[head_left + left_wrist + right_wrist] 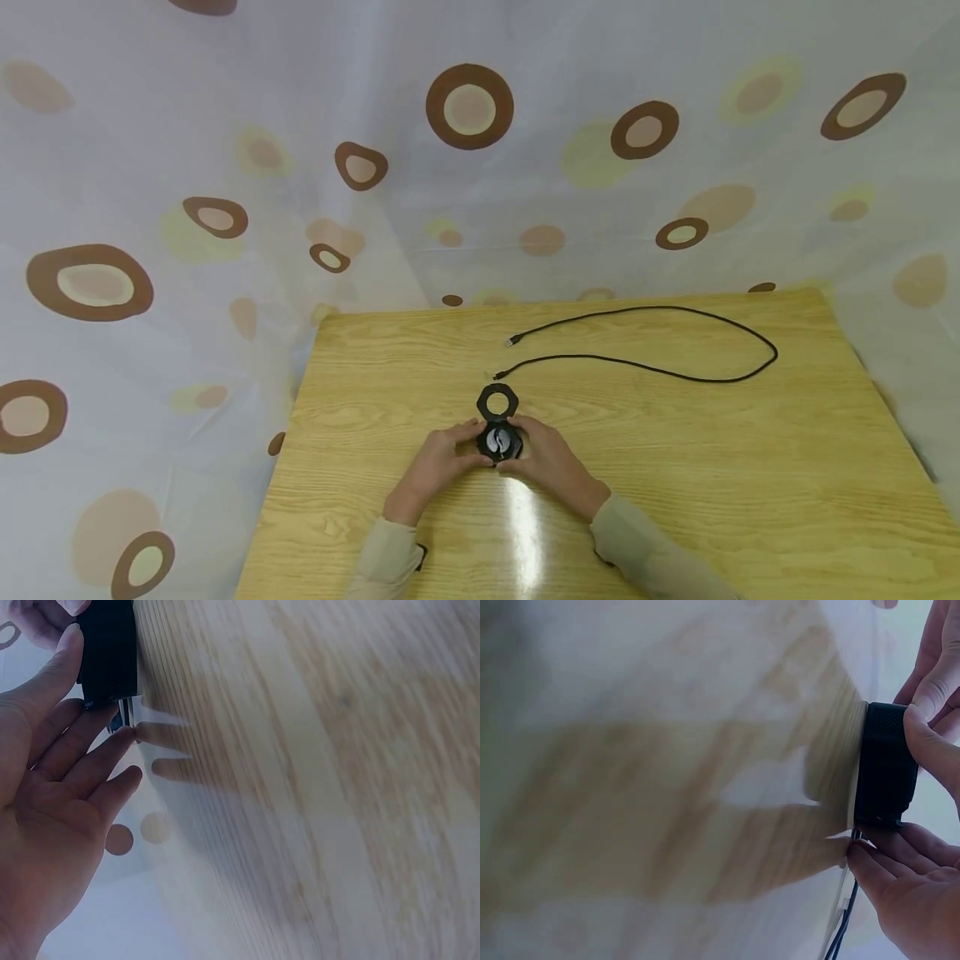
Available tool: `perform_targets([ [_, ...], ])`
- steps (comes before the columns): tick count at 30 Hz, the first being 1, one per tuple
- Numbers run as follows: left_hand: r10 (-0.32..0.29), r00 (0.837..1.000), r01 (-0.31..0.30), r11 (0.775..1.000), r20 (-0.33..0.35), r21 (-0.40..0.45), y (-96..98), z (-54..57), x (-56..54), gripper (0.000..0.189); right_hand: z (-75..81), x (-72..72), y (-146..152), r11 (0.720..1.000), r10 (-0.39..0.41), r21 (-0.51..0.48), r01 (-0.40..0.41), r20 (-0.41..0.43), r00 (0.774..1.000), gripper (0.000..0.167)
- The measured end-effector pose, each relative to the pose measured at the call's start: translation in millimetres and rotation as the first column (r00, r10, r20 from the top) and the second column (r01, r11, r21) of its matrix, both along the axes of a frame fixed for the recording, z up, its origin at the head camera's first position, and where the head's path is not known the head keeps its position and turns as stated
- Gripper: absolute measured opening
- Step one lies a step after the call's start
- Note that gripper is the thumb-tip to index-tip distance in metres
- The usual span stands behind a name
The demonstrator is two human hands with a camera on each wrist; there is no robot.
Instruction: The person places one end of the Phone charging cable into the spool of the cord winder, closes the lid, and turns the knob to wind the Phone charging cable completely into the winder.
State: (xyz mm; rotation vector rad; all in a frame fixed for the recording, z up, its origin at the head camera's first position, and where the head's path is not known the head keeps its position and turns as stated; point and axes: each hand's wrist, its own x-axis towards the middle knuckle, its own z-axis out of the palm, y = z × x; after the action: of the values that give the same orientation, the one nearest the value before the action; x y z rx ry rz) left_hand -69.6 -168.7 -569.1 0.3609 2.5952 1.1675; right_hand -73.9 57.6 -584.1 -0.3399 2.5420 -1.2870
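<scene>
Case [490, 432], black and ring-lidded, is sitting nearer us than the USB cable [660, 307]; our left hand [438, 457] and right hand [552, 455] are suitably gripping its side walls [889, 765]; we are judging it light, stiff, fragile at the hinge [498, 419].

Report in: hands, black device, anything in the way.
Left hand, right hand: both gripping black device. Ring at its far side. Cable lies beyond, not between hands.

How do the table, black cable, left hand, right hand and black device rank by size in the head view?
Table
Black cable, by its span
Left hand and right hand: alike, unranked
Black device
</scene>
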Motion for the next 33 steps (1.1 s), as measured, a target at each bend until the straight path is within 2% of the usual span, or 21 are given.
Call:
perform_targets([
  [8, -0.053, 0.998, 0.054, 0.999, -0.043, 0.009, 13.8, -4.5, -1.6, 0.058, -1.3, 8.3, 14.8, 0.999, -0.035, 0.01, 0.035, -0.016, 0.999, 0.08],
  [14, -0.08, 0.997, 0.08, 0.997, -0.023, 0.012, 25.3, -3.4, -1.5, 0.06, -2.1, 13.7, 26.5, 0.998, -0.068, 0.0, 0.068, 0.023, 0.997, 0.082],
  [17, -0.096, 0.995, 0.096, 0.995, -0.016, 0.008, 30.6, -2.4, -2.2, 0.061, -3.5, 14.0, 31.8, 0.997, -0.078, 0.021, 0.078, 0.014, 0.997, 0.082],
  [33, -0.111, 0.994, 0.111, 0.994, -0.017, -0.001, 47.2, -5.4, -6.1, 0.063, -6.0, 14.4, 50.1, 0.995, -0.1, -0.016, 0.1, 0.011, 0.995, 0.078],
])
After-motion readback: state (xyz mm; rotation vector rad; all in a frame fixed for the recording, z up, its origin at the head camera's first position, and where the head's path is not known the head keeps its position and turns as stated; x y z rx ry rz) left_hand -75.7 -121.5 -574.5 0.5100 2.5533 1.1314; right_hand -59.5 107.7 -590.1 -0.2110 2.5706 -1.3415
